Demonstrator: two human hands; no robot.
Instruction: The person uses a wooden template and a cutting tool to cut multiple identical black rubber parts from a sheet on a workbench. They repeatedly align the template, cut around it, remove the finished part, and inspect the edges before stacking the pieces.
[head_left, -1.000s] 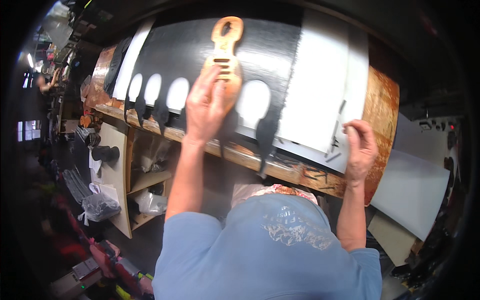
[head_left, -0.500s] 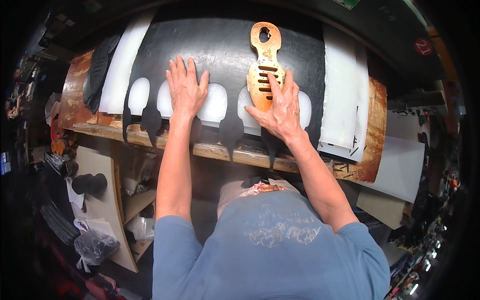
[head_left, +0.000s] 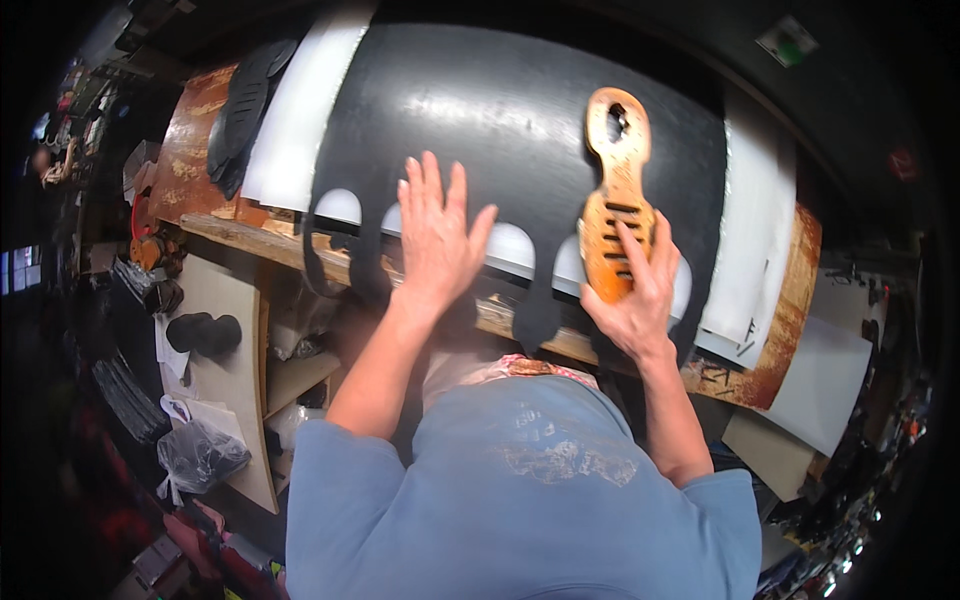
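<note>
While the left hand [head_left: 435, 240] is released, with its fingers spread flat over the near part of the black sheet [head_left: 460, 110], the right hand [head_left: 640, 290] grasps the near end of a sole-shaped cutting die [head_left: 622, 175], thumb at its left side and index finger by the slots. This orange-brown die is on the right part of the sheet, its holed end pointing far. White sheets [head_left: 745, 230] lie at right, and slotted black sole pieces [head_left: 243, 115] at far left, on the worn workbench [head_left: 795, 310].

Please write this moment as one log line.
left grip: spread over black sheet | right grip: holding orange slotted piece | white sheet: under black sheet
</note>
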